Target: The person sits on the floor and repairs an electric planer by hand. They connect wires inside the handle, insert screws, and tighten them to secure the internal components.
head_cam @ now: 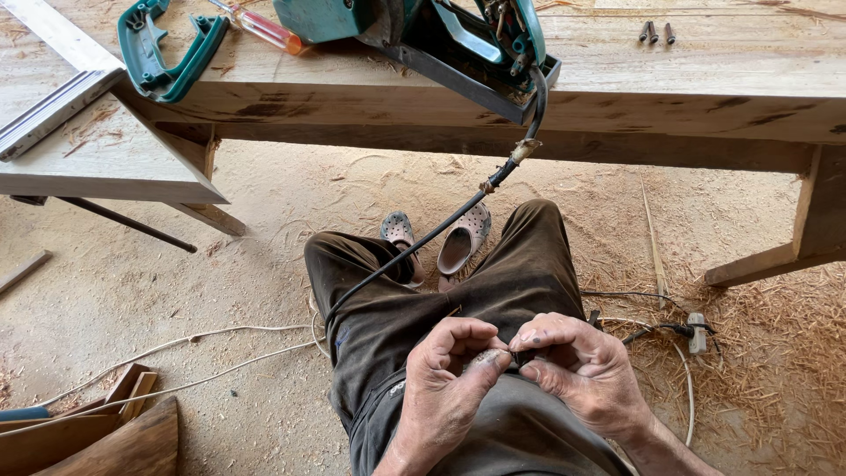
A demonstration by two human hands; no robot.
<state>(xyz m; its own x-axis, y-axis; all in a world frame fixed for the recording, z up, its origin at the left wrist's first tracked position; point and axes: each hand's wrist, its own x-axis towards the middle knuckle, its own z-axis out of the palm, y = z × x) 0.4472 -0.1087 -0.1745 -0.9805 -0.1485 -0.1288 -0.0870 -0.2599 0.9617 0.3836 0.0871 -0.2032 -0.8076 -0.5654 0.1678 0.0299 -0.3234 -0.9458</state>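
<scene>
Dark, grimy trousers fill the near edge, and over the lap both hands meet. The left hand [449,370] and right hand [577,366] pinch, with curled fingers [480,339], the end of a black cable [441,231]; its tip is mostly hidden between the fingertips and hard to make out. The cable rises past grey clogs [463,240] on the sawdust floor to a green power tool [423,26] on the wooden desk [705,75], the tool cut off by the top edge.

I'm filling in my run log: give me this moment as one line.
left hand: pinches cable end | right hand: pinches same end | black cable: runs up to green power tool on bench
</scene>
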